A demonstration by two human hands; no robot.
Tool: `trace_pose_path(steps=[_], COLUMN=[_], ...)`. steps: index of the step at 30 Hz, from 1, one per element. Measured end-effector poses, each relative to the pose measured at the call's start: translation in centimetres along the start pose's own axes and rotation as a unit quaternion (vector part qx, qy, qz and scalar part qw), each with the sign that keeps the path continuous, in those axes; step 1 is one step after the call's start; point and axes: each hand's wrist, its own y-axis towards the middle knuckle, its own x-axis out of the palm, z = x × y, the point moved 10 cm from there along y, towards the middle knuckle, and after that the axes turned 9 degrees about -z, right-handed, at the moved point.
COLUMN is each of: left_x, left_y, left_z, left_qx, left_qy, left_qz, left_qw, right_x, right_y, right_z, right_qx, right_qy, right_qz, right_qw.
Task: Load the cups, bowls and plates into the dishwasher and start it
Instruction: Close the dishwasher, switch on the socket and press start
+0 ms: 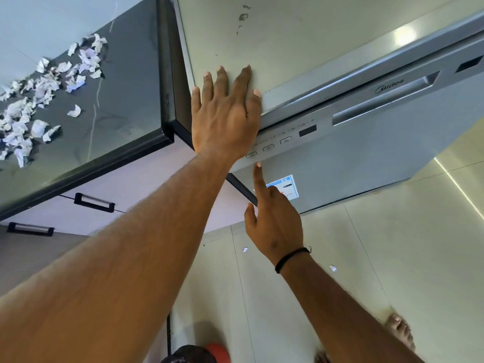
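Dishwasher [366, 158] shut, silver-grey, standing beside the dark counter [125, 74] on the pale tiled floor [392, 258].

Left hand [225, 113] laid flat on the machine's top corner, fingers straight and spread, gripping nothing. Right hand [275, 221] raised just below the row of buttons [268, 148], forefinger [259, 179] stretched up toward them with the other fingers curled in (touching the panel or just short of it: cannot tell). Reads "Midea" above the recessed door handle [385, 100]; one button marked "P"; small dark display [307, 130] blank. Blue-edged sticker [289, 186] lower on the door, print too small to read. Scraps of crumpled white paper [39, 108] strewn over the counter. Thin black band [292, 258] round the right wrist.
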Motion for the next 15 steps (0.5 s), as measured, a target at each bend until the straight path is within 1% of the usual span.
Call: trace_pose_path(steps=[11,15], left_x=[0.3,0.3], left_y=[0.0,0.0], left_z=[0.0,0.1], left_qx=[0.005,0.004], left_qy=[-0.022,-0.021], left_qz=[-0.017,-0.014], left_qw=[1.000,1.000], right_x=[1.2,1.6], right_y=[1.5,1.6], right_z=[-0.6,-0.7], right_qx=[0.009,0.015], right_qy=[-0.005,0.005], right_qz=[-0.041,-0.043], right_qw=[0.999,0.999])
